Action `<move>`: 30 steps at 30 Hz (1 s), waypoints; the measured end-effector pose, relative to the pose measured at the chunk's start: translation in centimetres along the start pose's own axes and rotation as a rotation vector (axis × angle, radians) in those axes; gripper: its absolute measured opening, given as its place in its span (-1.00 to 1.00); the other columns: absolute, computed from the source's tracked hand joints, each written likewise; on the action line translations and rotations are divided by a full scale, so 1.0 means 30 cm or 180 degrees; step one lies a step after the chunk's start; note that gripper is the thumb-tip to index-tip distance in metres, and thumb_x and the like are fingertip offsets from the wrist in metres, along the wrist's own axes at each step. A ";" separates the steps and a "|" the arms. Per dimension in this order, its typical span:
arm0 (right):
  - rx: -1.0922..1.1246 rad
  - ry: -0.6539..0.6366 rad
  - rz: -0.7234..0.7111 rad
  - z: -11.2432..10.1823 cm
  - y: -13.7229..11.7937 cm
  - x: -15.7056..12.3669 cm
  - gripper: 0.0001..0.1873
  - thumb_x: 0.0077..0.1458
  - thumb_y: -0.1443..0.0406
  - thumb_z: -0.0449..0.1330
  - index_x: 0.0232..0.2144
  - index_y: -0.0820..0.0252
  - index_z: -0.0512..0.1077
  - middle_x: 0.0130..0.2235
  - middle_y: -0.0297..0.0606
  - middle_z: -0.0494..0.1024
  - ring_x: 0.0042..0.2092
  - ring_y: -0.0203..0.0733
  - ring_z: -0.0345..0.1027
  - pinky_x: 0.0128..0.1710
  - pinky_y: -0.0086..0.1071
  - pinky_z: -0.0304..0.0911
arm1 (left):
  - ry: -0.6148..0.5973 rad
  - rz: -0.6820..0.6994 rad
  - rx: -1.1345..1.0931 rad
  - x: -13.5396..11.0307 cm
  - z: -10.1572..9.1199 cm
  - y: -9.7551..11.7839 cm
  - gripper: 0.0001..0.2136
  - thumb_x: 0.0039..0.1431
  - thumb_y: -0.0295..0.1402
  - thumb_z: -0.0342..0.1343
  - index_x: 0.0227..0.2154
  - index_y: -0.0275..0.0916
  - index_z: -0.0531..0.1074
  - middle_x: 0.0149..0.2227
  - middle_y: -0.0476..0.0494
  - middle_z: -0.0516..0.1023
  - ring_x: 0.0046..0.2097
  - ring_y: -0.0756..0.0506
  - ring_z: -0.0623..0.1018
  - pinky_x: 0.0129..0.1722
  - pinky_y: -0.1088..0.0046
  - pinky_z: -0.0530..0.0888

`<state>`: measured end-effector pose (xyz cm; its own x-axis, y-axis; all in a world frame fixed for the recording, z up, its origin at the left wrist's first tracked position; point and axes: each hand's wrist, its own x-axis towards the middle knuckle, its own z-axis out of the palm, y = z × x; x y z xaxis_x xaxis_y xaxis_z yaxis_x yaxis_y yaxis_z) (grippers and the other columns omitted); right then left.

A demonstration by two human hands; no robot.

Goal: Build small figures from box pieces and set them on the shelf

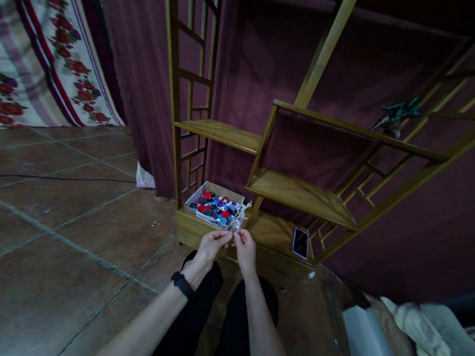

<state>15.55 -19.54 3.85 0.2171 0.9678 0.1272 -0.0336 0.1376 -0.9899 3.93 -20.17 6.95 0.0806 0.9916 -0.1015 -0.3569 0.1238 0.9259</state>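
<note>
The left grip (212, 244) and right grip (245, 248) are pinched nearly closed, fingertips meeting at a small thing (233, 232) too blurred to name, with clear plastic (239, 219) just beyond, a box (208, 218) of colourful pieces (217, 206) ahead-left, and a phone (300, 243) off right.

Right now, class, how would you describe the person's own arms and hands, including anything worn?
The left hand and right hand are ungloved, and both forearms show no sleeves. A black band circles the left wrist; markings on it, if any, are too small to read.
</note>
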 end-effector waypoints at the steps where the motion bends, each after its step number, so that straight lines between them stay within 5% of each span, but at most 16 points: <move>1: 0.0026 -0.0009 0.0016 -0.002 -0.002 0.000 -0.78 -0.07 0.14 0.18 -0.36 0.10 0.46 -0.35 -0.32 0.52 -0.31 -0.20 0.35 -0.33 -0.41 0.27 | -0.0040 0.0013 0.0062 -0.002 0.007 0.000 -0.72 -0.31 -0.24 0.33 -0.50 -0.32 0.54 -0.52 -0.10 0.51 -0.51 0.05 0.37 -0.49 0.54 0.29; 5: 0.0157 0.0072 0.0013 -0.014 -0.005 0.005 -0.76 -0.07 0.14 0.18 -0.36 0.12 0.47 -0.36 -0.31 0.53 -0.31 -0.19 0.35 -0.30 -0.39 0.27 | 0.0006 0.0097 0.0386 -0.002 0.016 0.005 -0.71 -0.30 -0.24 0.32 -0.47 -0.32 0.55 -0.53 -0.09 0.51 -0.51 0.03 0.38 -0.50 0.53 0.27; 11: 0.0574 -0.0065 0.0153 -0.019 -0.009 0.004 -0.69 -0.09 0.09 0.19 -0.34 0.18 0.46 -0.36 -0.27 0.52 -0.43 -0.27 0.33 -0.40 -0.40 0.30 | 0.0583 0.0498 0.0526 0.035 -0.022 0.007 -0.76 -0.31 -0.31 0.31 -0.48 -0.30 0.53 -0.46 -0.10 0.55 -0.42 -0.03 0.46 -0.34 0.48 0.35; 23: 0.1044 -0.0346 0.0364 -0.015 0.006 0.006 -0.66 -0.14 0.12 0.26 -0.32 0.21 0.50 -0.31 -0.23 0.54 -0.39 -0.30 0.35 -0.36 -0.42 0.32 | 0.0249 0.0688 0.1074 0.064 -0.044 -0.004 -0.88 -0.22 -0.34 0.24 -0.54 -0.26 0.55 -0.48 -0.11 0.56 -0.39 -0.09 0.49 -0.32 0.45 0.36; 30: 0.1270 -0.0293 0.0501 -0.014 -0.013 -0.002 -0.60 -0.12 0.09 0.25 -0.26 0.23 0.48 -0.24 -0.18 0.54 -0.37 -0.29 0.38 -0.34 -0.38 0.36 | 0.0491 0.0766 0.1421 0.064 -0.056 -0.012 -0.78 -0.18 -0.28 0.21 -0.44 -0.30 0.56 -0.50 -0.11 0.56 -0.50 -0.04 0.44 -0.46 0.48 0.34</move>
<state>15.96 -19.73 4.20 0.0919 0.9958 -0.0005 -0.4376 0.0399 -0.8983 2.64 -18.25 5.82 -0.1046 0.9882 0.1118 0.0853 -0.1031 0.9910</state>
